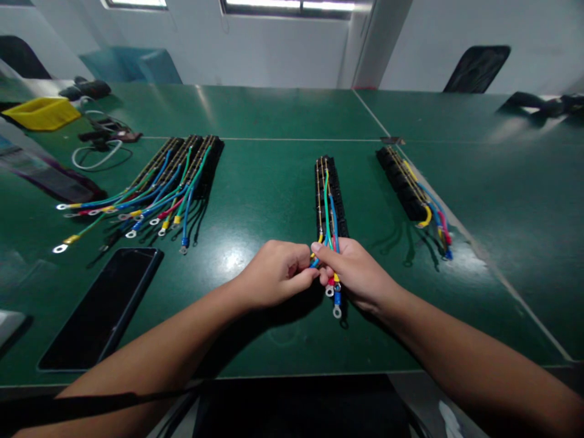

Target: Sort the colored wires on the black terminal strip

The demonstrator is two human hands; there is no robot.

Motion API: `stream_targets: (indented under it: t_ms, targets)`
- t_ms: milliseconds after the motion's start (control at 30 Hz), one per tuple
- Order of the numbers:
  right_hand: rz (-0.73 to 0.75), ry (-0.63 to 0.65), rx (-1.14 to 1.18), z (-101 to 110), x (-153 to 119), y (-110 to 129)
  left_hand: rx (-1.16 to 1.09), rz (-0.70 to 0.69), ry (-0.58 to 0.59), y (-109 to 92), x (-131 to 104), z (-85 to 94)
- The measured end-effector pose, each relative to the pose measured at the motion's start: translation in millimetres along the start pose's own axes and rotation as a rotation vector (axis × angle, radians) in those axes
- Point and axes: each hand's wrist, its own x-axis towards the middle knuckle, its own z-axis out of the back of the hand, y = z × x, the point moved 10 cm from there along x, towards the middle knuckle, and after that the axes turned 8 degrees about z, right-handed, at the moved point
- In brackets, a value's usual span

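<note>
In front of me a long black terminal strip (338, 210) lies on the green table, with green, blue, yellow and red wires running from it toward me. My right hand (360, 271) is closed around the wire bundle, thumb on top. From under its fingers poke several ring terminals (337, 310) with blue, red and yellow sleeves. My left hand (278, 274) pinches a blue wire (314, 263) just left of the right thumb. The tip of that wire is hidden between the fingers.
Several wired strips (182, 161) lie side by side at the left, ring terminals toward me. Another wired strip (404, 185) lies right. A phone (103, 310) rests by my left forearm. A yellow tray (43, 114), cables (103, 137) and a plastic bag (41, 164) are far left.
</note>
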Motion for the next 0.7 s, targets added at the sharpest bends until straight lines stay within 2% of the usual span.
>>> stream_targets:
  t_ms: [233, 467, 700]
  targets:
    - [-0.017, 0.02, 0.047, -2.6, -0.4, -1.5, -0.04, -0.019, 0.044, -3.8, -0.5, -1.8]
    - [-0.002, 0.01, 0.022, -1.3, 0.6, -0.4, -0.051, -0.024, -0.002, -3.2, 0.0, 1.9]
    - [-0.02, 0.051, 0.039, -3.8, 0.0, -2.4, -0.096, 0.0, 0.049, -2.4, -0.6, -1.2]
